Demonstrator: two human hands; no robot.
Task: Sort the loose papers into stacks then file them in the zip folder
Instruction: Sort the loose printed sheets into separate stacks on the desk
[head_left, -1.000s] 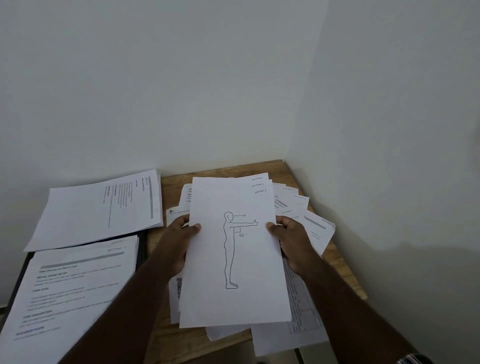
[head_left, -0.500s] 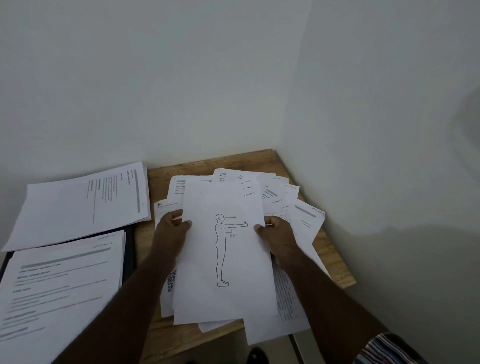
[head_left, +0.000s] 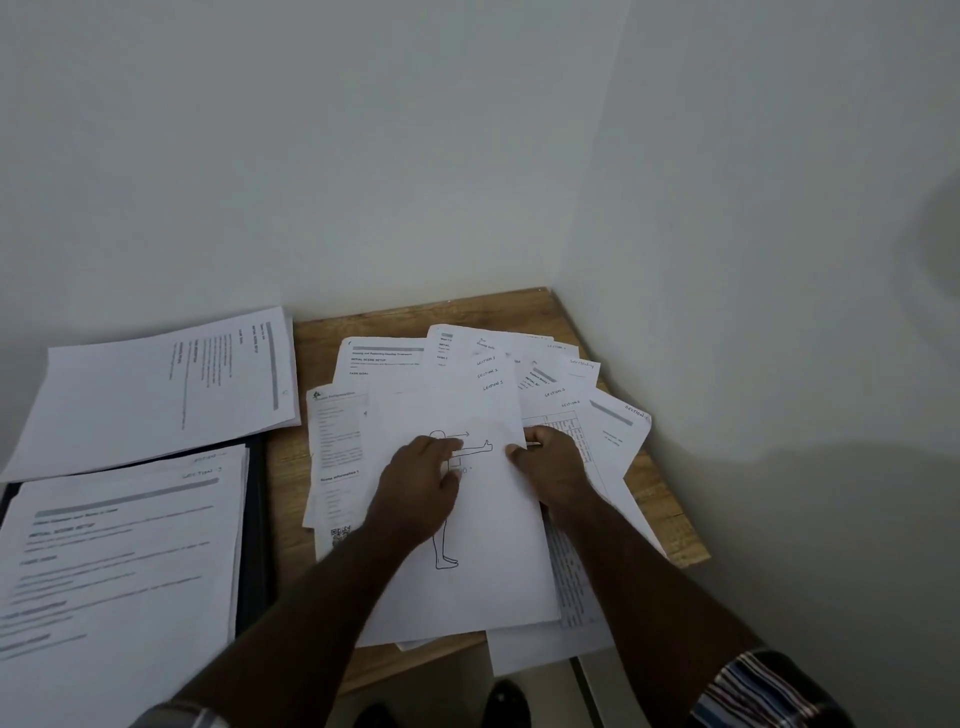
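In the lower middle of the frame, the left hand (head_left: 415, 493) had come off the left edge of the figure sheet (head_left: 467, 519), where it gripped half a second before, and now lay on top of the page over the drawn body, fingers loosely bent and reaching toward the drawing's outstretched arm; whether it pressed flat or was starting to pinch the paper could not be told. The right hand (head_left: 550, 467) had stayed at the sheet's right edge, thumb over the top and fingers curled beneath, gripping it. The sheet, held raised a second ago, had sunk onto the loose pile (head_left: 571, 405) fanned across the right half of the wooden surface (head_left: 670, 530), so this looked like a pause to square or re-grip the sheet, not a placement on a stack. At the left of the frame lay two sorted stacks: the far stack (head_left: 156, 389) turned sideways in the upper left, and the near stack (head_left: 119, 571) below it, resting on the dark zip folder (head_left: 254, 545), whose edge showed along its right side. Sorting seemed well short of done, with much of the pile unsorted and nothing filed
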